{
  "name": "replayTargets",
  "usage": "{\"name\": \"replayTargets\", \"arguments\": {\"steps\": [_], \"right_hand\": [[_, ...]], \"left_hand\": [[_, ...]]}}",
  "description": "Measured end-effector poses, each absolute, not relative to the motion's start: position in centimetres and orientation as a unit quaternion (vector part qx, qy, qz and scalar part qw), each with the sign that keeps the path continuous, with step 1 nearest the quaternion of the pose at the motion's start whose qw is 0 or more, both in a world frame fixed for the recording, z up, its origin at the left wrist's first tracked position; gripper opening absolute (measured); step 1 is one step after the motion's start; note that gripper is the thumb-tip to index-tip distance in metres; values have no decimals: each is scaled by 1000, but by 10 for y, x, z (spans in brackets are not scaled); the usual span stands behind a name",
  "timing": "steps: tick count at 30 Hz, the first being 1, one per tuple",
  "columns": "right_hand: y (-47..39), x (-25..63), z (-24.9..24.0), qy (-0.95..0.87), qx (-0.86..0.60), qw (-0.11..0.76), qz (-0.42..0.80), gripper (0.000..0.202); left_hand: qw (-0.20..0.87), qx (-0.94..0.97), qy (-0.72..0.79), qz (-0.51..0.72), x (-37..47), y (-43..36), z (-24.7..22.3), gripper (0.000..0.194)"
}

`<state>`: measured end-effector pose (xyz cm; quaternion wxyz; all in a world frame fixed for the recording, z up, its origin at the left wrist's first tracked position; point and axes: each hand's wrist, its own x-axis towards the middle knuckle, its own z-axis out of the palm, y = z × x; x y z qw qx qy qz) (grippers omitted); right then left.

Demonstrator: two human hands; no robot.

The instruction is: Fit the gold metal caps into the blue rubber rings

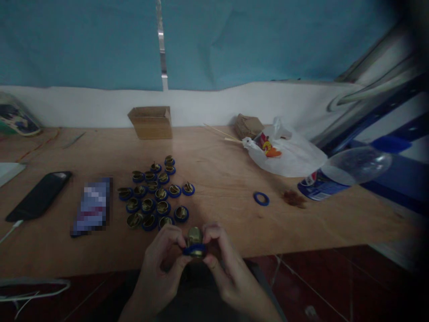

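Note:
Just beyond the table's front edge, my left hand (164, 264) and my right hand (225, 264) pinch a brass-coloured round piece with a blue ring (195, 249) between them, one hand on each side. Its rounded brass part sticks up above the ring. Behind my left hand, several similar brass pieces with blue rings (148, 205) lie grouped on the wooden table (214, 165). A loose blue ring (261, 198) lies flat to the right, away from the group.
At the left are a dark phone (39, 196) with a white cable and a blurred packet (93, 206). An open cardboard box (152, 123) stands by the wall. To the right are a white plastic bag (290, 154), a crumpled brown box (248, 126) and a tilted plastic bottle (342, 174).

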<state>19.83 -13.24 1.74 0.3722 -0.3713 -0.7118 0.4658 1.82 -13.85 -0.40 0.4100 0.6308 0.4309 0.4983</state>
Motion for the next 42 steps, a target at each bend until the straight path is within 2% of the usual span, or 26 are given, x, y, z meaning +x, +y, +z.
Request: {"name": "replayTargets", "arguments": {"steps": [10, 29, 37, 42], "right_hand": [[-134, 192, 17, -705, -359, 369, 488, 12], [-135, 193, 3, -686, -399, 388, 470, 11], [-134, 192, 15, -738, -428, 365, 372, 26], [-134, 197, 20, -759, -410, 360, 356, 31]], "left_hand": [[363, 660, 441, 488, 13, -135, 4, 17], [416, 603, 446, 514, 26, -144, -2, 17], [418, 586, 470, 511, 24, -144, -8, 18], [360, 613, 489, 504, 23, -142, -3, 15]]}}
